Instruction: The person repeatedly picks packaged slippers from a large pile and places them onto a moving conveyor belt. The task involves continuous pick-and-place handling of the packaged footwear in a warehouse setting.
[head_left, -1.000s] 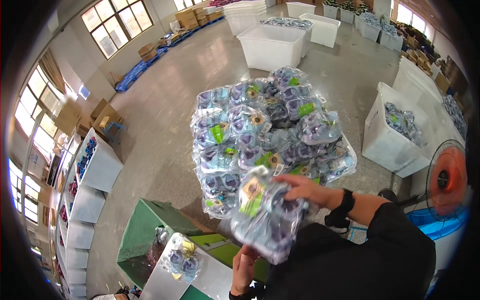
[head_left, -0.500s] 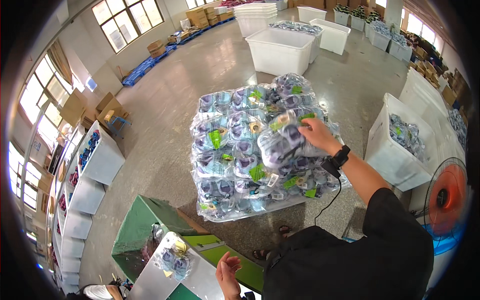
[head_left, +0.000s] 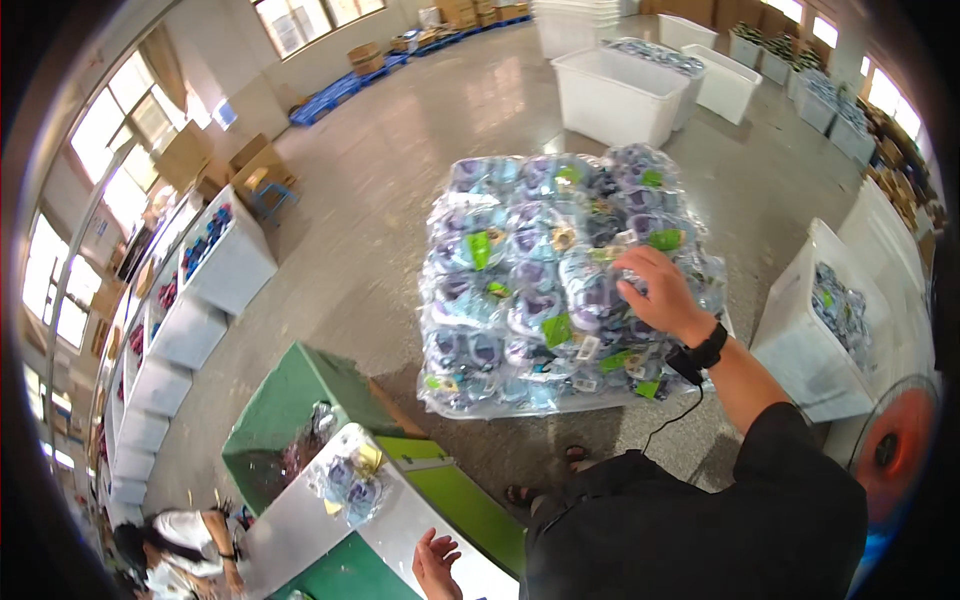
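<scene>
My right hand (head_left: pixel 660 292) is over the upper right part of a big stack of clear-bagged shoes (head_left: pixel 482 300), light blue and purple with green tags. Its bent fingers and thumb grip the edge of one bagged pair of shoes (head_left: pixel 590 285), which rests on top of the stack. My left hand (head_left: pixel 436 565) hovers by the edge of a grey-white worktable (head_left: pixel 400 500), fingers loosely apart and empty. Another bagged pair of shoes (head_left: pixel 352 485) lies on that table, away from my left hand.
A green bin (head_left: pixel 290 400) stands left of the table. White tubs line the left side; another white tub (head_left: pixel 800 340) with bagged goods and an orange fan (head_left: pixel 893 440) are at right. More white tubs (head_left: pixel 620 95) stand beyond the stack. A co-worker (head_left: pixel 185 550) is at lower left.
My right hand has lowered the bagged pair of shoes onto the stack. The view has swung left, so the stack appears further right and the co-worker shows more.
</scene>
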